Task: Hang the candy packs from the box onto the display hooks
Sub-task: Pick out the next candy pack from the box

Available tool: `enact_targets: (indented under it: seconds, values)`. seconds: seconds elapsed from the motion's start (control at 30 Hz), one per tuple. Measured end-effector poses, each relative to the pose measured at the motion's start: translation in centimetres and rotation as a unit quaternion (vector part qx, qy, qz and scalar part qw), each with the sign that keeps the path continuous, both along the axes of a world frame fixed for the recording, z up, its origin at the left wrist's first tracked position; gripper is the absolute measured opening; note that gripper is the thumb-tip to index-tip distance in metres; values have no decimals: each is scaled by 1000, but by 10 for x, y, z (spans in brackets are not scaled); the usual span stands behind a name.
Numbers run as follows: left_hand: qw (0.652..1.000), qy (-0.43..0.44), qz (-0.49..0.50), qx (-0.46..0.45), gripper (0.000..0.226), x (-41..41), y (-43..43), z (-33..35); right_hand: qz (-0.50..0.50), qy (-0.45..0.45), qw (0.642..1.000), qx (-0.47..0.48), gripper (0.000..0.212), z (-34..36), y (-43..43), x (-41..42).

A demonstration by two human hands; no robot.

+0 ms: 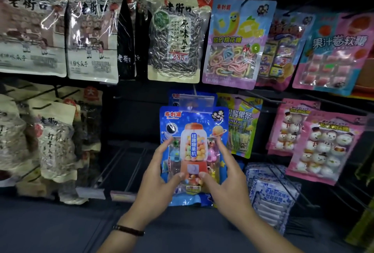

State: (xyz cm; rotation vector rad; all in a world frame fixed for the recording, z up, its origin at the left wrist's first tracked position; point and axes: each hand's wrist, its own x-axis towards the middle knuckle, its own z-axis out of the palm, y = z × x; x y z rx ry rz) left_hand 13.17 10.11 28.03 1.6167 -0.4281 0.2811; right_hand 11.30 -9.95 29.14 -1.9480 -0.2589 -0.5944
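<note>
A blue candy pack (192,127) printed with a red gumball machine hangs at the middle of the display, its top under a clear price-tag holder (196,101) on a hook. My left hand (159,173) holds its left edge, thumb on the front and fingers along the side. My right hand (224,173) holds the right edge the same way, index finger raised along the pack. More blue packs sit behind it. The box is out of view.
Sunflower-seed bags (174,30) fill the upper left and lower left hooks. Marshmallow and gummy packs (234,44) hang at the upper right, pink snowman packs (323,147) at the lower right. Bare wire hooks (129,163) jut out left of my hands. White-blue packs (269,192) lie below right.
</note>
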Motion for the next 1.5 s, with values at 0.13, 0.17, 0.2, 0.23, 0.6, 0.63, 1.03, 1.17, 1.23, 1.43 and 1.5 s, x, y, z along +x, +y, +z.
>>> enact_targets:
  seconds: [0.13, 0.17, 0.2, 0.23, 0.6, 0.63, 1.03, 1.17, 1.23, 1.43, 1.5]
  values:
    - [1000, 1, -4, -15, 84, -6, -2, -1, -19, -13, 1000, -8, 98, -6, 0, -8]
    - [1000, -1, -4, -16, 83, -7, -2, -1, -21, -18, 1000, -6, 98, -7, 0, -10]
    - [1000, -7, 0, -11, 84, -8, -1, -1, -23, -22, 999, -4, 98, -7, 0, -11]
    - [1000, -15, 5, -2, 84, -8, -1, 0, -25, -27, 999, -1, 98, -6, 1, -11]
    - [999, -25, -6, -25, 84, -9, 1, 15, 1, -2, 1000, 4, 95, 13, 1, 4]
    - [999, -23, -10, -28, 84, -9, 1, 15, 0, -2, 1000, 1, 94, 12, 1, 5]
    - [999, -9, 20, 27, 82, 14, 4, 14, -9, 30, 1000, -3, 93, 7, 2, 24]
    - [993, 14, 80, 83, 73, 33, 4, 3, -30, 45, 999, -3, 95, 11, 6, 55]
    - [987, 4, 110, 116, 75, 33, 3, -1, -34, 51, 998, -10, 96, 16, 9, 71]
    - [963, -14, 134, 232, 56, 16, 8, -20, -44, 105, 992, -46, 113, 27, 10, 96]
    - [961, 40, 98, 254, 28, 1, 11, -25, -60, 149, 983, -85, 108, 29, 10, 85]
